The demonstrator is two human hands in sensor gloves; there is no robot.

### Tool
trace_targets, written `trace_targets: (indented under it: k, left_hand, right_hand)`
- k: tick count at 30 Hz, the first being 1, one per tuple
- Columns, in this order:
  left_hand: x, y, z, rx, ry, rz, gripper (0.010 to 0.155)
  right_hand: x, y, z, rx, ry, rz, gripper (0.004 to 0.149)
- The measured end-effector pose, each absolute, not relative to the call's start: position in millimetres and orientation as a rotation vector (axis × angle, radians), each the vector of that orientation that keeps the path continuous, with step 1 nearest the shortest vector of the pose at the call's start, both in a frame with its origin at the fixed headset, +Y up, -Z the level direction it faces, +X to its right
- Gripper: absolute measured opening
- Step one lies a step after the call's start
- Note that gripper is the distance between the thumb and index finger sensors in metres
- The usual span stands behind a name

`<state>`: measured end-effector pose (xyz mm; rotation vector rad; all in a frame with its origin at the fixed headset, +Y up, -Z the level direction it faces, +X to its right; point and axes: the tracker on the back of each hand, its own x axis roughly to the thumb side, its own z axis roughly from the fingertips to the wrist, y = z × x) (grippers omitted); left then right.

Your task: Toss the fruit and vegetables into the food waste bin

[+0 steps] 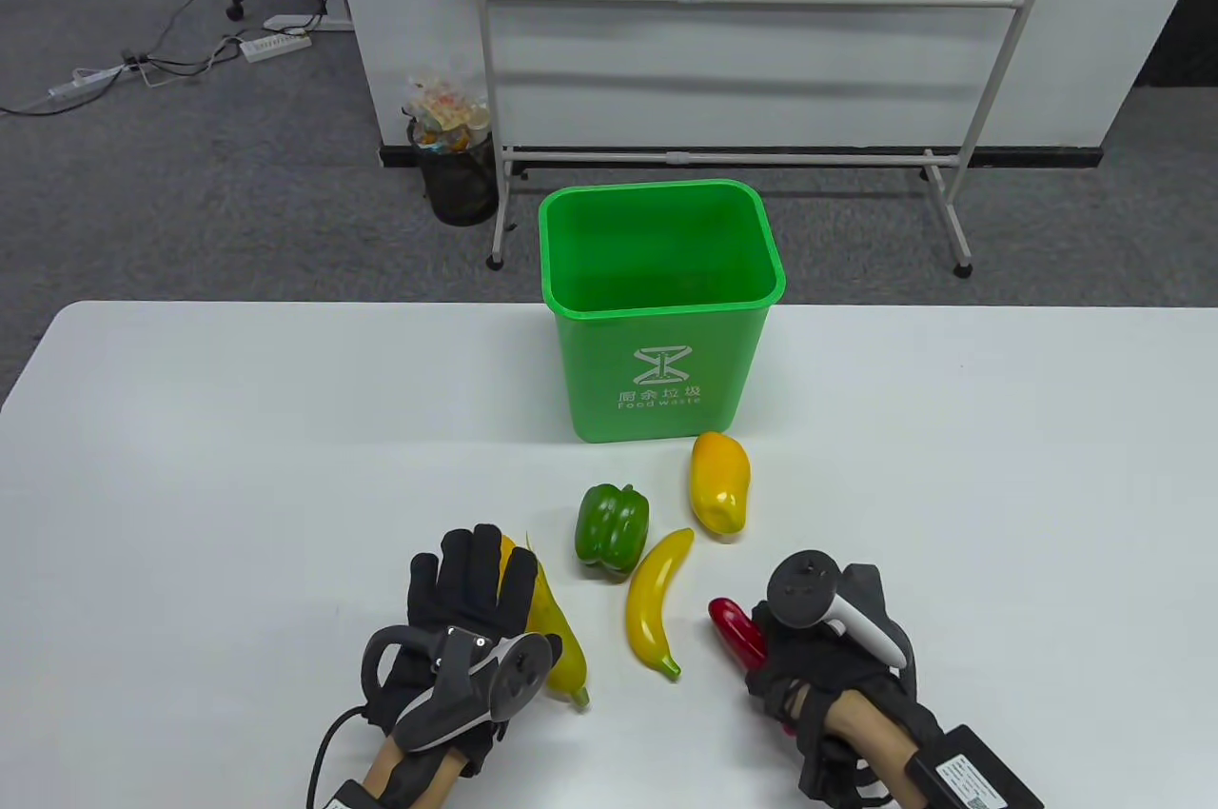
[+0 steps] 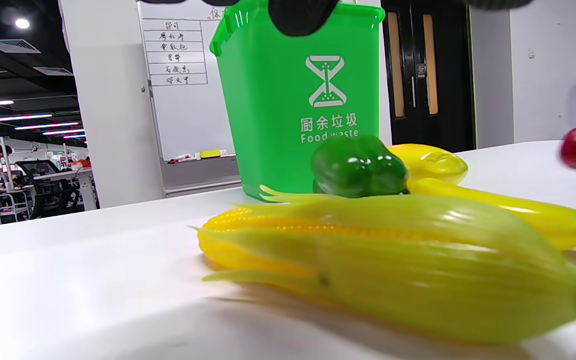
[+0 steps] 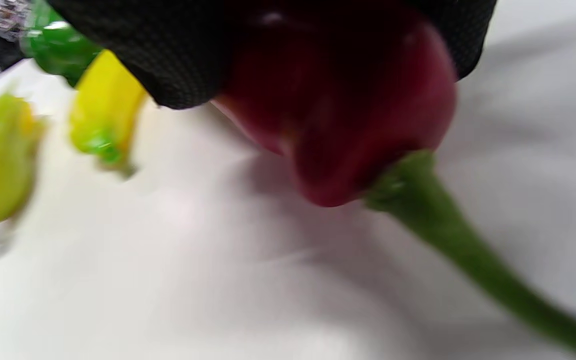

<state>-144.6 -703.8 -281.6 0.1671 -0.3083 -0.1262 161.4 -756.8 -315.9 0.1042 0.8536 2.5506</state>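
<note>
A green food waste bin [image 1: 661, 314] stands at the table's middle back; it also shows in the left wrist view [image 2: 298, 95]. In front of it lie a mango [image 1: 719, 481], a green bell pepper [image 1: 611, 527] and a banana [image 1: 655, 601]. My left hand [image 1: 466, 600] hovers flat, fingers spread, over a corn cob [image 1: 561, 638], which lies on the table in the left wrist view [image 2: 383, 260]. My right hand [image 1: 809, 657] grips a red chili pepper [image 1: 737, 633] low over the table; the right wrist view shows its red body [image 3: 348, 110] and green stem [image 3: 448, 225].
The white table [image 1: 190, 466] runs to both sides. Behind it stand a whiteboard frame [image 1: 742, 0] and a black mesh trash basket [image 1: 457, 171] on the carpet.
</note>
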Motion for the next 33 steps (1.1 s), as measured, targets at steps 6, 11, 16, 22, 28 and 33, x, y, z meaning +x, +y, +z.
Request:
trace_targets:
  k: [6, 11, 16, 22, 28, 33]
  left_hand:
    - [-145.5, -704.8, -282.3, 0.160, -0.303, -0.131, 0.085]
    - [-147.8, -705.3, -283.2, 0.153, -0.290, -0.123, 0.085]
    - [-147.8, -706.2, -283.5, 0.144, -0.287, -0.124, 0.085]
    - [-150.3, -701.7, -282.5, 0.143, -0.284, -0.097, 0.085]
    - [-155.2, -702.6, -284.9, 0.133, -0.280, -0.105, 0.085]
    - [-150.8, -702.9, -284.1, 0.138, -0.292, -0.108, 0.085]
  right_hand:
    - [147.6, -752.3, -280.1, 0.386, 0.953, 2.194, 0.081]
    - [116.4, -674.6, -297.2, 0.565, 0.786, 1.737, 0.081]
    - [111.5, -529.3, -381.6, 0.444, 0.217, 1.429, 0.082]
    - [132.8, -502.0, -430.4, 0.059, 0.229, 1.719, 0.097]
    - [160.5, -574.5, -409.7, 0.097, 0.360, 1.740, 0.090]
    - [192.0, -617.9, -387.0, 0.082, 0.351, 1.628, 0.085]
